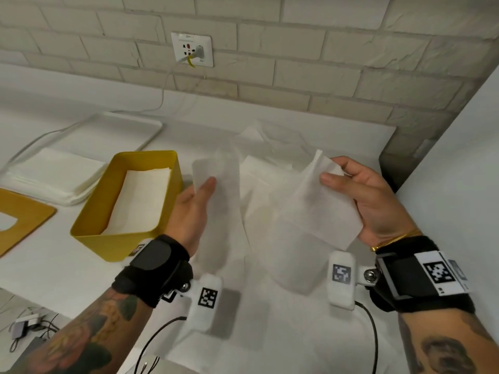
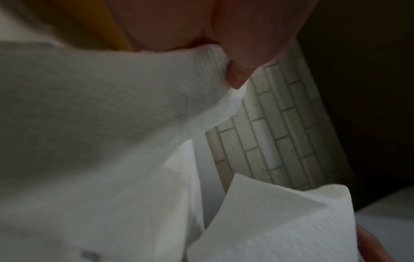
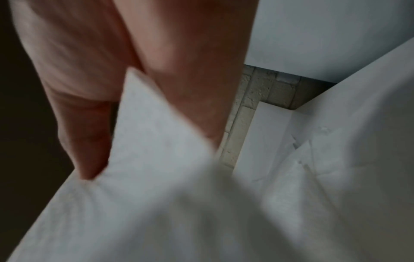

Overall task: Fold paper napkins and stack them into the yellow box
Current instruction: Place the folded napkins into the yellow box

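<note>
A white paper napkin (image 1: 316,220) hangs in the air between both hands, above the white table. My left hand (image 1: 208,184) pinches its left end between thumb and fingers; my right hand (image 1: 333,175) pinches its upper right corner. The middle sags out of sight, so I cannot tell whether it is one sheet. The yellow box (image 1: 116,238) stands just left of my left hand, with flat white napkins (image 1: 140,201) inside. In the left wrist view the thumb (image 2: 237,70) presses the napkin (image 2: 112,106). In the right wrist view my right hand (image 3: 143,127) pinches the napkin (image 3: 156,195).
Loose unfolded napkins (image 1: 259,184) lie on the table under my hands. A stack of flat napkins (image 1: 54,176) sits at the left, with a yellow lid (image 1: 24,211) in front of it. A brick wall with a socket (image 1: 192,49) is behind, a white panel (image 1: 459,157) to the right.
</note>
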The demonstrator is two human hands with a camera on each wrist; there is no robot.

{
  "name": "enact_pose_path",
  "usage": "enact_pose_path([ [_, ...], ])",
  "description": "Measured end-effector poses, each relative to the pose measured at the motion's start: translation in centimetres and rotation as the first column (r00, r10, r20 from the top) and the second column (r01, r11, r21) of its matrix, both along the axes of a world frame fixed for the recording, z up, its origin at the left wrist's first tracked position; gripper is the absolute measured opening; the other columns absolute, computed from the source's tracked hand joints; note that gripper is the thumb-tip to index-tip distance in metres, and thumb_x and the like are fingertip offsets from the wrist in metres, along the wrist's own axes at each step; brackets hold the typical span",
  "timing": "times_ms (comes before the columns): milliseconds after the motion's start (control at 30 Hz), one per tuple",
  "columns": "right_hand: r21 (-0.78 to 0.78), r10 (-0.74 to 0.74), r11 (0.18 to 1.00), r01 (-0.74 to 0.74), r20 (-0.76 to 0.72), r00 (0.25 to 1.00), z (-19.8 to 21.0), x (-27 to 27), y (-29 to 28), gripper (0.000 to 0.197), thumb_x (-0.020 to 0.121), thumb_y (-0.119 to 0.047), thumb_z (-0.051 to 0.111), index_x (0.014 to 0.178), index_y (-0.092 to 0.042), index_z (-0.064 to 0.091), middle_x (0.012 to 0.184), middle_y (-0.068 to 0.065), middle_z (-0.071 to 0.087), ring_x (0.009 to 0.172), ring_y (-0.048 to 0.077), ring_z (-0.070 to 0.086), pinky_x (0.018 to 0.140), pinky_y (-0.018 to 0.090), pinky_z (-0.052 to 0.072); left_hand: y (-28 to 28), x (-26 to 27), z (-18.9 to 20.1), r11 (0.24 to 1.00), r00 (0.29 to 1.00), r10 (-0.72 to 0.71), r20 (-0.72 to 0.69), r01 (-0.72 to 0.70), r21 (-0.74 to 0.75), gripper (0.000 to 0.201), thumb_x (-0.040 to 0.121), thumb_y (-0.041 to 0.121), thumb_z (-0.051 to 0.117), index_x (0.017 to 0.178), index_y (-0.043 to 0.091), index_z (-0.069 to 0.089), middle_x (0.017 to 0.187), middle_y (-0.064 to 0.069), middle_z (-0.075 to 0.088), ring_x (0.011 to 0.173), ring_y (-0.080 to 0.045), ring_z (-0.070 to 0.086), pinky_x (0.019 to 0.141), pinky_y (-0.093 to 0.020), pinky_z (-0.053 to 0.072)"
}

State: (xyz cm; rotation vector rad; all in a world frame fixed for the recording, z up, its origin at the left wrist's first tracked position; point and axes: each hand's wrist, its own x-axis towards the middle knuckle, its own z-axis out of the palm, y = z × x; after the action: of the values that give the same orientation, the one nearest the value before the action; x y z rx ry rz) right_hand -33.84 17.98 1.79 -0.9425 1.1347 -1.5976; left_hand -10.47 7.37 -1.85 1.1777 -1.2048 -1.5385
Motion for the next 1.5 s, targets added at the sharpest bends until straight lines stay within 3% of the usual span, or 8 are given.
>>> enact_pose_path([
  [133,-0.007,0.047,0.999,-0.048,-0.042,0.998,0.6,1.1,-0.6,0.020,0.080,-0.012,0.067,0.100,-0.011,0.069,0.086,0.002,0.075,0.077,0.015,0.072,0.069,0.026,0.058,1.3,-1.4,1.1,0.966,0.967,-0.256,-0.008,0.256,0.014,0.023,0.102,0.033,0.056,0.108,0.019,0.072,0.100,0.006,0.079,0.097,-0.011,0.074,0.086,-0.025,0.056],
  [233,0.066,0.034,0.997,-0.026,-0.127,0.991,0.4,1.6,-1.5,0.020,0.079,-0.018,0.073,0.098,-0.013,0.071,0.087,0.002,0.076,0.078,0.016,0.072,0.071,0.027,0.058,2.5,-2.1,0.6,0.904,0.911,-0.411,-0.034,0.412,0.109,0.035,0.102,0.037,0.053,0.119,0.011,0.070,0.112,-0.007,0.077,0.105,-0.026,0.073,0.099,-0.042,0.054],
  [667,0.217,-0.159,0.940,0.262,-0.401,0.902,-1.9,1.6,-3.3,0.007,0.088,-0.021,0.078,0.093,-0.018,0.075,0.090,-0.003,0.078,0.087,0.013,0.074,0.083,0.030,0.056,3.4,-2.3,-1.1,0.826,0.848,-0.493,-0.196,0.527,0.202,0.042,0.088,0.022,0.065,0.124,0.000,0.065,0.121,-0.019,0.072,0.115,-0.039,0.067,0.100,-0.048,0.055],
  [800,0.290,-0.322,0.877,0.384,-0.239,0.916,-2.7,1.1,-2.7,0.031,0.086,-0.039,0.079,0.109,-0.021,0.069,0.107,0.001,0.074,0.100,0.017,0.071,0.080,0.032,0.054,2.6,-2.1,-1.1,0.862,0.870,-0.444,-0.213,0.480,0.165,0.039,0.089,0.017,0.063,0.123,-0.002,0.064,0.121,-0.021,0.071,0.111,-0.038,0.069,0.096,-0.047,0.057],
  [933,0.431,-0.195,0.890,0.149,0.064,0.979,-3.2,1.7,-1.4,0.051,0.084,-0.048,0.074,0.119,-0.012,0.066,0.100,0.010,0.077,0.089,0.021,0.075,0.082,0.038,0.061,1.5,-1.7,-0.2,0.879,0.864,-0.425,-0.269,0.465,0.106,0.029,0.097,0.012,0.056,0.124,0.003,0.064,0.122,-0.018,0.071,0.110,-0.035,0.070,0.091,-0.042,0.060],
  [1100,0.390,-0.019,0.916,-0.097,0.283,0.959,-4.1,3.2,-1.5,0.055,0.085,-0.047,0.074,0.129,-0.015,0.068,0.127,0.012,0.071,0.120,0.031,0.066,0.107,0.051,0.049,1.4,-1.5,0.0,0.859,0.838,-0.458,-0.297,0.503,0.096,0.030,0.095,0.012,0.056,0.123,0.005,0.064,0.123,-0.018,0.071,0.108,-0.033,0.071,0.087,-0.039,0.061],
  [1333,0.184,-0.245,0.960,0.210,0.192,0.950,-2.7,1.9,-1.6,0.041,0.087,-0.011,0.071,0.127,-0.006,0.066,0.121,0.011,0.074,0.111,0.027,0.071,0.089,0.041,0.060,1.4,-1.1,-0.4,0.889,0.888,-0.353,-0.294,0.416,0.192,0.041,0.103,0.037,0.049,0.131,0.010,0.064,0.122,-0.011,0.073,0.111,-0.028,0.071,0.090,-0.040,0.057],
  [1500,0.027,0.025,0.999,-0.029,0.127,0.992,-0.1,1.8,0.3,0.055,0.069,-0.013,0.076,0.123,-0.003,0.066,0.119,0.015,0.073,0.106,0.028,0.072,0.080,0.035,0.061,0.6,-0.8,0.1,0.918,0.913,-0.283,-0.295,0.346,0.192,0.041,0.104,0.034,0.050,0.132,0.008,0.064,0.124,-0.011,0.072,0.114,-0.028,0.070,0.100,-0.043,0.053],
])
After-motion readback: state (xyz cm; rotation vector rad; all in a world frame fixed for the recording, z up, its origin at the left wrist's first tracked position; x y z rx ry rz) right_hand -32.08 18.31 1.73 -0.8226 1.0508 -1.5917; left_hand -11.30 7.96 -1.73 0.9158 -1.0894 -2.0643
